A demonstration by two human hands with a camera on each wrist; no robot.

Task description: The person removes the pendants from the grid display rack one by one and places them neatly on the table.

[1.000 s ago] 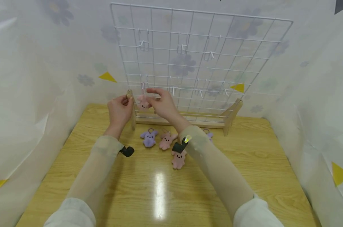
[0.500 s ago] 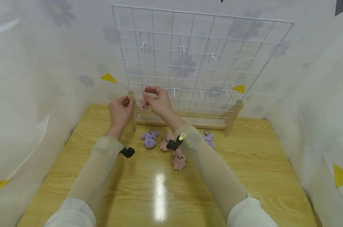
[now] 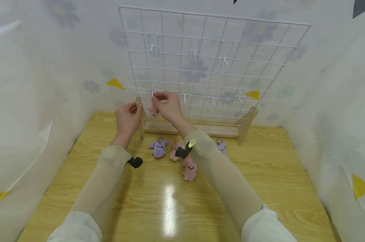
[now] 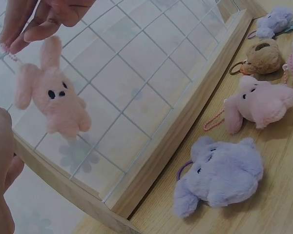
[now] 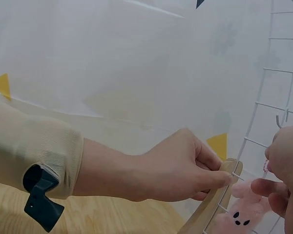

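A pink plush bunny keychain (image 4: 63, 100) hangs in front of the white wire grid (image 3: 197, 70), at its lower left. My right hand (image 3: 170, 106) pinches its pink bead chain (image 4: 7, 51) between thumb and fingers, close to a white hook (image 5: 283, 117). Whether the chain sits on that hook is hidden by the fingers. At the grid's left edge, my left hand (image 3: 127, 119) grips the top of the wooden upright (image 5: 234, 168) between thumb and curled fingers.
Below the grid, a purple plush (image 3: 159, 149), a pink plush (image 3: 189, 170), a brown plush (image 4: 263, 56) and other small plush keychains lie on the wooden table (image 3: 134, 208). More white hooks, such as an upper one (image 3: 193, 52), jut from the grid. Pale sheeting surrounds the table.
My right hand has shifted slightly up and left, and its extended index finger has come in to the thumb at the chain. The left hand keeps its grip on the upright.
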